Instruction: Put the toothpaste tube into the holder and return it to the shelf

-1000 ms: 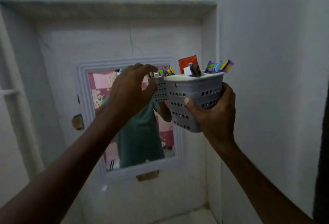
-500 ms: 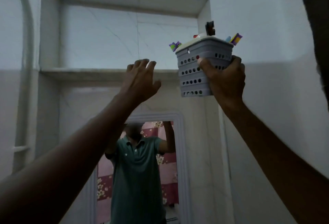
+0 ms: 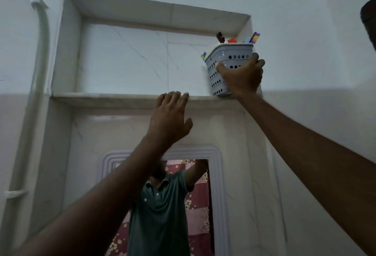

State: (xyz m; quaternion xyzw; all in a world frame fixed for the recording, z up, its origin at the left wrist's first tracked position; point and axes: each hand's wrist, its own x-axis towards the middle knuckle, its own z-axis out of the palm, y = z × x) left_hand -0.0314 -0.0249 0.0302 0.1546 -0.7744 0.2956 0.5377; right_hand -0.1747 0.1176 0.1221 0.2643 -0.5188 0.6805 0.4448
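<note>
The grey perforated holder (image 3: pixel 218 66) stands tilted at the right end of the shelf (image 3: pixel 114 96), its base at the shelf's front edge. My right hand (image 3: pixel 242 74) grips its front and side. The red end of the toothpaste tube (image 3: pixel 232 40) pokes out above the rim, beside several colourful toothbrushes (image 3: pixel 253 38) and a dark item. My left hand (image 3: pixel 169 117) is raised with fingers spread and empty, its fingertips at the shelf's front lip.
The shelf is a tiled wall niche with a back wall (image 3: pixel 126 58). Below it hangs a white-framed mirror (image 3: pixel 217 174) reflecting a person in a green shirt. A white pipe (image 3: pixel 38 72) runs down the left wall. A dark object (image 3: pixel 369 21) juts in at the right edge.
My right hand has lifted the holder up and brought it onto the right end of the shelf. My left hand has risen to the shelf's edge. The view has tilted upward.
</note>
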